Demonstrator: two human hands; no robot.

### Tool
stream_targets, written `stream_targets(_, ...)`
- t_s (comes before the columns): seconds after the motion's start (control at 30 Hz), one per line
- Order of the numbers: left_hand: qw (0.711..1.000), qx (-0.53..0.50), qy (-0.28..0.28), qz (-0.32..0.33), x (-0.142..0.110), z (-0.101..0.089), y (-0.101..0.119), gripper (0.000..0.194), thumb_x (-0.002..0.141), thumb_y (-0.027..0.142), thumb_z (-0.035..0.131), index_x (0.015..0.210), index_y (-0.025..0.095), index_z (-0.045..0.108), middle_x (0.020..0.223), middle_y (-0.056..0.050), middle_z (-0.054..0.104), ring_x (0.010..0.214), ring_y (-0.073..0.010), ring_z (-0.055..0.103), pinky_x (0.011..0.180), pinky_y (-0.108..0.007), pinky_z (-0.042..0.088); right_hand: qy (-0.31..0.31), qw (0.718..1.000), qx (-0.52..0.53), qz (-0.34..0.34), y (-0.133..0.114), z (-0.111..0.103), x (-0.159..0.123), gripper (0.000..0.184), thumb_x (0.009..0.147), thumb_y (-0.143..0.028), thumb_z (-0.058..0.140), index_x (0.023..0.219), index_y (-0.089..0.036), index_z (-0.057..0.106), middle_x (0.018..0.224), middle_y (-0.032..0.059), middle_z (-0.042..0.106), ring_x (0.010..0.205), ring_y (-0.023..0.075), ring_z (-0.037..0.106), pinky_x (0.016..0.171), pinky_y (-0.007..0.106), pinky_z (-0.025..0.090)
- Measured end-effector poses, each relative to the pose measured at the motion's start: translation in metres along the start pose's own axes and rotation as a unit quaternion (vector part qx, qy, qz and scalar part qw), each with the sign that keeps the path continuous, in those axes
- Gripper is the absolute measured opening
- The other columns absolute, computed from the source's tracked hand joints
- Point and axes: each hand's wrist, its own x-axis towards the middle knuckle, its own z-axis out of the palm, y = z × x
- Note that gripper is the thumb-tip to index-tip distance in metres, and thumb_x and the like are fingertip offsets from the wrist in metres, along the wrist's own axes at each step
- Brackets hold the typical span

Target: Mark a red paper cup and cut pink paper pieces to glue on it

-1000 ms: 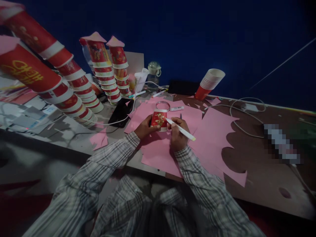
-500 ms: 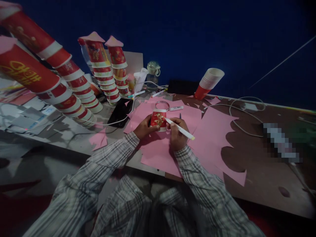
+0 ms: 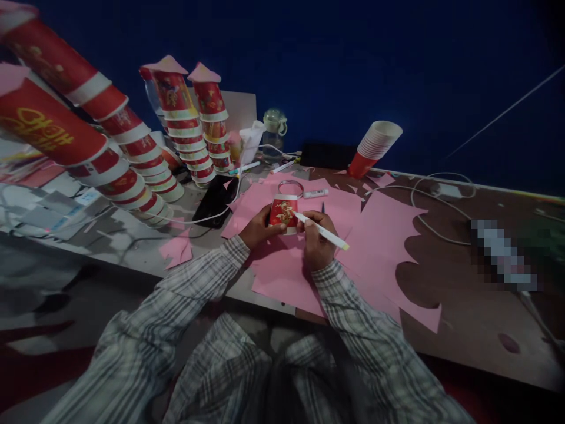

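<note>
My left hand (image 3: 259, 228) is closed around the left side of a red paper cup (image 3: 282, 213) with white bands and a gold design. The cup is held upside down above pink paper (image 3: 282, 277). Pinched in my right hand (image 3: 318, 240) is a white marker (image 3: 331, 237) with a yellow end, its tip at the cup's right side. Whether the tip touches the cup I cannot tell. Just behind the cup lie a round ring (image 3: 291, 188), partly hidden, and a white marker cap or short pen (image 3: 316, 193).
Towers of stacked red cups with pink cone tops (image 3: 174, 118) stand on the left. A black phone (image 3: 216, 202) lies beside the paper. At the back are a water bottle (image 3: 274, 132) and a leaning cup stack (image 3: 375, 147). A white cable (image 3: 435, 235) loops at the right.
Almost nothing differs. Both hands, the cup and the marker keep nearly the same place, with only a slight shift of the view.
</note>
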Motion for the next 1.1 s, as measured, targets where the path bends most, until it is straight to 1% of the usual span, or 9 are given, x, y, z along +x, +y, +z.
stream_targets(0.3, 1.000, -0.024, 0.006, 0.005, 0.0003, 0.0026, 0.0008, 0.074, 0.061, 0.043, 0.086, 0.121, 0.013, 0.054, 0.117, -0.012, 0.065, 0.106, -0.0272, 0.063, 0.092, -0.040, 0.051, -0.004, 1.000, -0.013, -0.004, -0.0012, -0.0008, 0.0005, 0.025, 0.092, -0.041, 0.054, 0.095, -0.019, 0.064, 0.074, 0.0015, 0.066, 0.066, 0.0159, 0.061, 0.062, 0.032, 0.051)
stream_targets(0.47, 0.999, -0.042, 0.011, 0.006, 0.0002, 0.0041, 0.0035, 0.078, 0.058, 0.042, 0.087, 0.122, 0.013, 0.053, 0.119, -0.013, 0.064, 0.107, -0.0281, 0.063, 0.091, -0.040, 0.052, 0.001, 1.000, -0.012, -0.001, 0.0003, -0.0004, 0.0001, 0.025, 0.092, -0.041, 0.053, 0.095, -0.019, 0.064, 0.075, 0.0018, 0.066, 0.067, 0.0159, 0.061, 0.063, 0.032, 0.051)
stream_targets(0.63, 1.000, -0.021, 0.008, -0.008, -0.0009, 0.0027, 0.0047, 0.070, 0.061, 0.040, 0.084, 0.118, 0.012, 0.056, 0.114, -0.013, 0.066, 0.102, -0.0262, 0.064, 0.090, -0.040, 0.051, 0.003, 1.000, -0.012, 0.004, 0.0004, 0.0001, 0.0003, 0.028, 0.091, -0.044, 0.054, 0.095, -0.018, 0.065, 0.075, 0.0021, 0.066, 0.066, 0.0159, 0.061, 0.062, 0.032, 0.051)
stream_targets(0.73, 1.000, -0.014, 0.006, -0.015, -0.0011, 0.0017, 0.0048, 0.067, 0.062, 0.040, 0.084, 0.117, 0.011, 0.058, 0.111, -0.012, 0.067, 0.099, -0.0251, 0.064, 0.089, -0.039, 0.051, 0.010, 1.000, -0.006, 0.004, -0.0001, 0.0007, 0.0001, 0.027, 0.091, -0.043, 0.055, 0.094, -0.018, 0.065, 0.076, 0.0025, 0.067, 0.068, 0.0162, 0.062, 0.063, 0.033, 0.051)
stream_targets(0.93, 1.000, -0.028, 0.001, -0.011, 0.0005, 0.0002, 0.0020, 0.069, 0.061, 0.041, 0.086, 0.117, 0.012, 0.058, 0.112, -0.012, 0.068, 0.099, -0.0244, 0.064, 0.087, -0.037, 0.052, 0.002, 1.000, -0.008, 0.008, 0.0013, 0.0013, -0.0004, 0.027, 0.092, -0.042, 0.054, 0.096, -0.019, 0.065, 0.078, 0.0026, 0.067, 0.068, 0.0160, 0.062, 0.063, 0.032, 0.051)
stream_targets(1.1, 0.999, -0.033, 0.003, 0.001, 0.0009, -0.0010, -0.0004, 0.071, 0.063, 0.040, 0.085, 0.123, 0.014, 0.057, 0.117, -0.012, 0.067, 0.103, -0.0246, 0.063, 0.090, -0.037, 0.050, -0.001, 1.000, -0.007, 0.018, 0.0007, 0.0015, -0.0005, 0.025, 0.092, -0.040, 0.053, 0.096, -0.019, 0.064, 0.077, 0.0020, 0.067, 0.068, 0.0154, 0.061, 0.063, 0.031, 0.051)
